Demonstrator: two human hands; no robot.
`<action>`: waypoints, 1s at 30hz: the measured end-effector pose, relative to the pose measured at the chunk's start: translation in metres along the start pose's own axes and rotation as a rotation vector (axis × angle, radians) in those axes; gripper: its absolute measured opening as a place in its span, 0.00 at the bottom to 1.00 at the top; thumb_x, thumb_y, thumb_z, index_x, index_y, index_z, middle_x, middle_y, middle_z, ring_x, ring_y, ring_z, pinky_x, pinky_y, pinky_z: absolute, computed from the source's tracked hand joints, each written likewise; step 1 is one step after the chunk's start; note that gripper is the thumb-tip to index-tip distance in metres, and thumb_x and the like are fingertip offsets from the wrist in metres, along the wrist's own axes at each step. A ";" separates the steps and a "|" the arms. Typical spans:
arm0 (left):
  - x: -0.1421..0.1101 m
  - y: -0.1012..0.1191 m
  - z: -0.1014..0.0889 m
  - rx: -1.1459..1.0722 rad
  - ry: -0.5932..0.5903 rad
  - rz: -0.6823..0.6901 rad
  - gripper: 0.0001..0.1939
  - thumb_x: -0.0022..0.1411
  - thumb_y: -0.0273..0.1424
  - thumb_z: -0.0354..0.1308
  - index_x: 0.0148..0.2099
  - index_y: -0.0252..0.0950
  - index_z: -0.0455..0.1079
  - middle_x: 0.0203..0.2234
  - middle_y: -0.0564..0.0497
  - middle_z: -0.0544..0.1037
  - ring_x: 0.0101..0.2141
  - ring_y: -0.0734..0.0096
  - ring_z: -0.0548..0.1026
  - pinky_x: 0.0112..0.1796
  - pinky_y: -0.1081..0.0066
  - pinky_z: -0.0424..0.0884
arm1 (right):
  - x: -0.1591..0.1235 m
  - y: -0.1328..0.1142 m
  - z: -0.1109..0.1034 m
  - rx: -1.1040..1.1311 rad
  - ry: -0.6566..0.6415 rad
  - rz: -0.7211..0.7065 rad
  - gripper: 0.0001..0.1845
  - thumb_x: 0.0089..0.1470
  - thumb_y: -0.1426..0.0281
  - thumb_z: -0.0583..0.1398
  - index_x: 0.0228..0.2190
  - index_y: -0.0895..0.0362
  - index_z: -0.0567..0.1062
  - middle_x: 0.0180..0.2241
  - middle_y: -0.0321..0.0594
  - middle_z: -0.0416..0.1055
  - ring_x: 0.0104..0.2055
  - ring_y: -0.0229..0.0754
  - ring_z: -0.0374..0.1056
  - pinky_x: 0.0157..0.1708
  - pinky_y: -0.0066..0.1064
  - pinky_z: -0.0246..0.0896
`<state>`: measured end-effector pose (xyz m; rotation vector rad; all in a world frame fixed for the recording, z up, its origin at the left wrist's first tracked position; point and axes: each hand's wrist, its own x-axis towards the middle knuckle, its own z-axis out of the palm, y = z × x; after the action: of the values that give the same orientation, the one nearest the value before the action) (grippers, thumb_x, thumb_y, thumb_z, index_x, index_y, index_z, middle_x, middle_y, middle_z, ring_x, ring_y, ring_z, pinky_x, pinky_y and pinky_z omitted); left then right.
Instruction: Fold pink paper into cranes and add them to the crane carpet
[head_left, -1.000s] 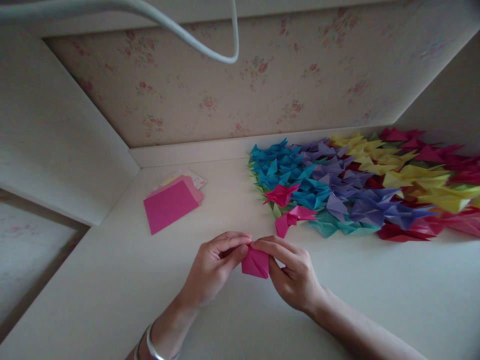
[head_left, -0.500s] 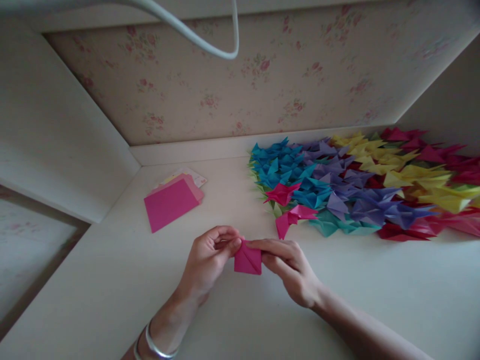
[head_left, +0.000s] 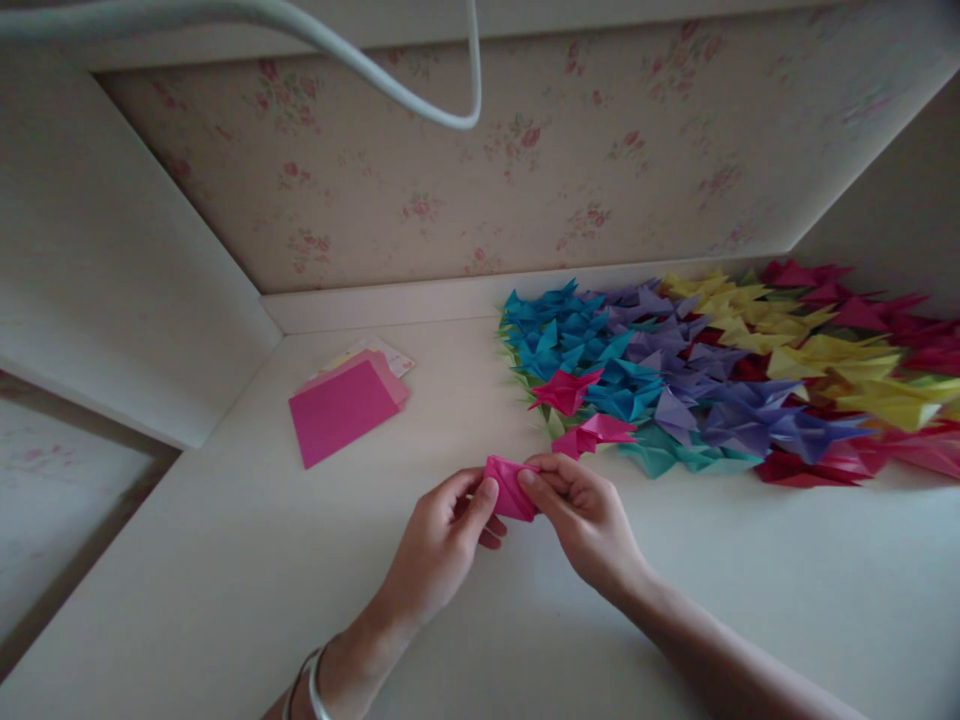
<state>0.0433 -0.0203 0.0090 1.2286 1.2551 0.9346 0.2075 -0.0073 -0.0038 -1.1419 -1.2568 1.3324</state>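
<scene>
A small folded square of pink origami paper (head_left: 511, 492) is held between both hands, near the middle of the view. My left hand (head_left: 448, 530) pinches its left edge, thumb on top and fingers curled beneath. On the opposite edge, my right hand (head_left: 583, 510) grips the paper between thumb and bent fingers. Diagonal creases show on its face; its underside is hidden. Just beyond the hands lies a folded pink paper piece (head_left: 595, 434), at the near left corner of a large spread of folded paper figures (head_left: 675, 370) in several colours.
Flat pink paper sheets (head_left: 345, 412) lie stacked at the left, over a pale printed card (head_left: 391, 355). The white desk (head_left: 225, 560) meets a floral back panel (head_left: 450, 190). A white cable or curved arm (head_left: 375, 80) hangs overhead at the top.
The folded paper has been lifted and moved slightly right and away. My right hand has shifted from fingers laid along its top edge to a thumb-and-finger pinch at its right side.
</scene>
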 end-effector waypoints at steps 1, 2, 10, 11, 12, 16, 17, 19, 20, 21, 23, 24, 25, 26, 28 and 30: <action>-0.001 0.000 0.001 0.069 -0.002 0.013 0.17 0.67 0.43 0.52 0.42 0.35 0.74 0.24 0.50 0.78 0.25 0.69 0.76 0.27 0.74 0.71 | 0.000 0.000 0.000 -0.007 0.000 0.001 0.16 0.55 0.57 0.63 0.30 0.59 0.74 0.23 0.36 0.71 0.25 0.37 0.65 0.23 0.26 0.59; -0.002 -0.001 0.002 0.135 0.007 0.033 0.18 0.68 0.43 0.50 0.38 0.35 0.73 0.20 0.52 0.75 0.23 0.70 0.74 0.26 0.75 0.69 | 0.000 0.001 -0.001 -0.031 -0.006 0.006 0.17 0.56 0.57 0.63 0.28 0.59 0.74 0.23 0.36 0.71 0.24 0.37 0.65 0.23 0.26 0.58; -0.007 0.006 -0.004 0.190 -0.134 -0.011 0.19 0.70 0.44 0.46 0.34 0.38 0.67 0.14 0.61 0.63 0.13 0.77 0.62 0.16 0.78 0.56 | -0.003 -0.004 -0.003 -0.145 -0.173 0.048 0.22 0.61 0.58 0.58 0.20 0.58 0.73 0.18 0.34 0.67 0.21 0.36 0.64 0.22 0.25 0.56; -0.006 0.007 -0.005 0.192 -0.141 -0.010 0.19 0.69 0.45 0.46 0.33 0.38 0.67 0.14 0.61 0.62 0.13 0.78 0.60 0.16 0.78 0.55 | -0.003 -0.005 -0.003 -0.146 -0.164 0.050 0.22 0.60 0.58 0.58 0.19 0.58 0.72 0.17 0.34 0.67 0.21 0.35 0.64 0.21 0.25 0.56; -0.005 0.007 -0.005 0.199 -0.144 0.002 0.19 0.70 0.44 0.46 0.33 0.38 0.67 0.15 0.61 0.61 0.14 0.78 0.59 0.17 0.78 0.54 | -0.003 -0.005 -0.002 -0.138 -0.153 0.052 0.22 0.60 0.58 0.59 0.19 0.58 0.72 0.17 0.34 0.66 0.21 0.35 0.63 0.21 0.25 0.56; -0.002 0.008 -0.006 0.264 -0.149 0.101 0.18 0.70 0.42 0.47 0.33 0.36 0.68 0.20 0.58 0.63 0.22 0.75 0.61 0.25 0.76 0.59 | 0.000 -0.002 0.000 -0.058 -0.160 0.094 0.20 0.59 0.57 0.59 0.22 0.58 0.72 0.19 0.33 0.66 0.22 0.35 0.64 0.22 0.25 0.57; -0.001 0.008 -0.006 0.278 -0.152 0.114 0.18 0.70 0.41 0.48 0.33 0.36 0.68 0.21 0.57 0.65 0.24 0.74 0.62 0.27 0.76 0.60 | 0.000 0.000 0.000 -0.050 -0.170 0.104 0.20 0.59 0.56 0.59 0.23 0.58 0.72 0.19 0.33 0.66 0.22 0.35 0.63 0.22 0.25 0.57; 0.000 0.007 -0.006 0.286 -0.148 0.118 0.18 0.70 0.41 0.49 0.33 0.35 0.70 0.22 0.56 0.67 0.26 0.74 0.64 0.28 0.76 0.61 | 0.001 0.001 -0.001 -0.061 -0.171 0.102 0.21 0.60 0.56 0.58 0.23 0.58 0.71 0.19 0.32 0.64 0.21 0.34 0.63 0.21 0.25 0.57; 0.000 0.007 -0.006 0.272 -0.142 0.108 0.17 0.69 0.41 0.49 0.35 0.35 0.71 0.23 0.56 0.68 0.25 0.74 0.64 0.28 0.76 0.61 | 0.002 0.001 -0.001 -0.079 -0.158 0.085 0.22 0.61 0.55 0.57 0.23 0.58 0.71 0.19 0.32 0.64 0.21 0.34 0.62 0.21 0.24 0.56; 0.000 0.006 -0.005 0.241 -0.141 0.089 0.16 0.69 0.42 0.50 0.38 0.36 0.71 0.23 0.56 0.69 0.24 0.75 0.65 0.26 0.76 0.61 | 0.002 0.001 -0.002 -0.095 -0.138 0.061 0.22 0.61 0.56 0.57 0.22 0.58 0.71 0.18 0.32 0.64 0.21 0.34 0.62 0.21 0.24 0.55; -0.001 0.003 -0.002 0.147 -0.159 0.029 0.17 0.68 0.44 0.51 0.46 0.36 0.70 0.24 0.55 0.71 0.21 0.77 0.66 0.23 0.77 0.62 | 0.001 0.000 -0.003 -0.102 -0.086 0.008 0.21 0.62 0.56 0.57 0.23 0.58 0.71 0.19 0.32 0.65 0.21 0.34 0.62 0.21 0.25 0.55; -0.001 0.001 0.000 0.095 -0.181 -0.005 0.18 0.67 0.45 0.52 0.48 0.36 0.69 0.26 0.55 0.73 0.19 0.77 0.67 0.21 0.77 0.62 | 0.001 0.000 -0.003 -0.090 -0.061 -0.016 0.21 0.62 0.57 0.56 0.24 0.57 0.71 0.19 0.33 0.66 0.21 0.34 0.62 0.21 0.25 0.55; -0.002 -0.002 0.003 0.047 -0.207 -0.037 0.19 0.66 0.46 0.52 0.49 0.36 0.68 0.27 0.53 0.74 0.19 0.78 0.68 0.20 0.78 0.63 | 0.001 0.000 -0.003 -0.080 -0.036 -0.039 0.20 0.63 0.57 0.56 0.25 0.57 0.71 0.19 0.33 0.66 0.21 0.34 0.63 0.21 0.25 0.56; -0.002 -0.004 0.005 0.003 -0.230 -0.065 0.20 0.66 0.46 0.53 0.48 0.35 0.68 0.29 0.52 0.76 0.19 0.78 0.70 0.19 0.78 0.64 | 0.001 0.001 -0.002 -0.076 -0.010 -0.058 0.19 0.63 0.58 0.56 0.26 0.57 0.71 0.19 0.33 0.66 0.21 0.34 0.63 0.21 0.25 0.56; -0.002 -0.008 0.009 -0.065 -0.249 -0.104 0.20 0.66 0.46 0.52 0.45 0.33 0.69 0.33 0.48 0.78 0.20 0.76 0.74 0.19 0.78 0.66 | 0.000 0.004 -0.001 -0.094 0.029 -0.074 0.18 0.63 0.58 0.57 0.28 0.57 0.72 0.19 0.32 0.66 0.21 0.34 0.62 0.20 0.24 0.55; -0.002 -0.010 0.012 -0.110 -0.232 -0.126 0.20 0.67 0.45 0.52 0.42 0.32 0.70 0.33 0.46 0.79 0.20 0.76 0.75 0.20 0.77 0.68 | -0.001 0.007 -0.001 -0.134 0.040 -0.064 0.17 0.62 0.57 0.57 0.29 0.57 0.72 0.19 0.31 0.64 0.20 0.34 0.60 0.19 0.24 0.53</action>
<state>0.0533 -0.0257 -0.0016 1.1233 1.0698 0.7367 0.2080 -0.0084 -0.0104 -1.2048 -1.3587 1.1869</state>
